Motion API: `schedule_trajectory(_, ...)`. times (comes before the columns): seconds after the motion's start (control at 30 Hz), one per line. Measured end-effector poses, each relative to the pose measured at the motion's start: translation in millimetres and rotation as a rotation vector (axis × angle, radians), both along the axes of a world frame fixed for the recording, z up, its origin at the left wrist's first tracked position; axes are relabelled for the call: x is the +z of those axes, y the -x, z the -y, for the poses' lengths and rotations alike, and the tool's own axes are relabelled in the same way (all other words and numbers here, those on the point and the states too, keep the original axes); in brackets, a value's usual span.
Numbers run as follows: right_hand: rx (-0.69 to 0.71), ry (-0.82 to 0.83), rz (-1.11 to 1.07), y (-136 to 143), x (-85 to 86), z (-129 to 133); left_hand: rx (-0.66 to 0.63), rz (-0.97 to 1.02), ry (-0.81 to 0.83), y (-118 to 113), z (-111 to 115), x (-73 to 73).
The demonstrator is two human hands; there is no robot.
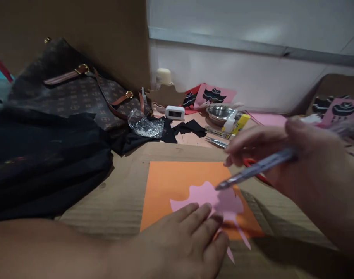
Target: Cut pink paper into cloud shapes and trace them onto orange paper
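Note:
A pink paper cutout [203, 195] with a wavy outline and thin dangling strips lies on a sheet of orange paper [162, 182]. My left hand [188, 236] rests on the cutout's lower part, fingers stretched out and pressing it against the sheet. Above the right side of the sheet, my right hand [307, 170] holds a pen [258, 167], somewhat blurred. The pen's tip points down and left over the cutout; whether it touches the paper I cannot tell. Red scissor-like handles [260, 176] show partly behind my right hand.
Corrugated cardboard [121, 186] lies under the paper. A patterned handbag [78, 93] and black cloth [43, 162] occupy the left. Behind stand a metal bowl [220, 114], a yellow glue stick [241, 123], a white digital clock [175, 112], a clear plastic bag [146, 126] and pink cards [214, 96].

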State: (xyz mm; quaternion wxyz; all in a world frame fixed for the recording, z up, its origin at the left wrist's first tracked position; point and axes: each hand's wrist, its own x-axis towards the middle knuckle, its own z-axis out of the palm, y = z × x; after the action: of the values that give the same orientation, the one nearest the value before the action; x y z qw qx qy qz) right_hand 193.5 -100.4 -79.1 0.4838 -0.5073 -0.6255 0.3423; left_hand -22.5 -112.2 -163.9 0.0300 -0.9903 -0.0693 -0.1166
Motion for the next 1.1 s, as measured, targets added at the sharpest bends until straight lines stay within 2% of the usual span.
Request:
schedule_trajectory(0.13, 0.176, 0.15, -0.04, -4.4, -32.1, -8.1, -0.003, 0.036, 0.011, -4.7, -1.6, -6.2)
schedule_trajectory(0.3, -0.019, 0.276, -0.049, -0.6, -65.8, -2.6, -0.014, 0.118, -0.076, -7.4, -7.0, -9.7)
schedule_trajectory(0.37, -0.005, 0.336, -0.079, -1.9, -73.3, -3.7, -0.013, 0.138, -0.09, -7.8, -8.2, -14.0)
schedule_trajectory(0.4, 0.046, 0.356, -0.114, -3.1, -75.4, -5.3, -0.008, 0.14, -0.088, -7.7, -8.4, -15.8)
schedule_trajectory(0.5, 0.211, 0.399, -0.26, -5.5, -76.6, -10.6, -0.003, 0.149, -0.027, -6.4, -9.5, -16.2)
schedule_trajectory(0.57, 0.244, 0.43, -0.332, -4.1, -74.8, -10.9, 0.021, 0.142, 0.06, -5.7, -14.8, -10.3)
schedule_trajectory(0.7, 0.158, 0.335, -0.302, 2.1, -71.4, -1.9, 0.082, 0.133, 0.341, -5.1, -45.0, 10.1)
schedule_trajectory(0.77, 0.128, 0.264, -0.243, 2.2, -70.5, 3.4, 0.228, 0.25, 0.502, -4.2, -64.3, 17.9)
schedule_trajectory(0.83, 0.154, 0.219, -0.214, -0.7, -69.6, 6.1, 0.318, 0.363, 0.578, -2.9, -79.0, 20.9)
schedule_trajectory(0.93, 0.224, 0.206, -0.198, -6.9, -66.1, 4.7, 0.257, 0.322, 0.617, -1.7, -86.2, 18.5)
schedule_trajectory(1.03, 0.345, 0.313, -0.218, -9.4, -57.2, 2.1, 0.182, 0.207, 0.597, -2.6, -82.1, 14.8)
schedule_trajectory(1.1, 0.351, 0.325, -0.256, -8.7, -48.4, 2.9, 0.182, 0.179, 0.579, -3.8, -79.5, 13.5)
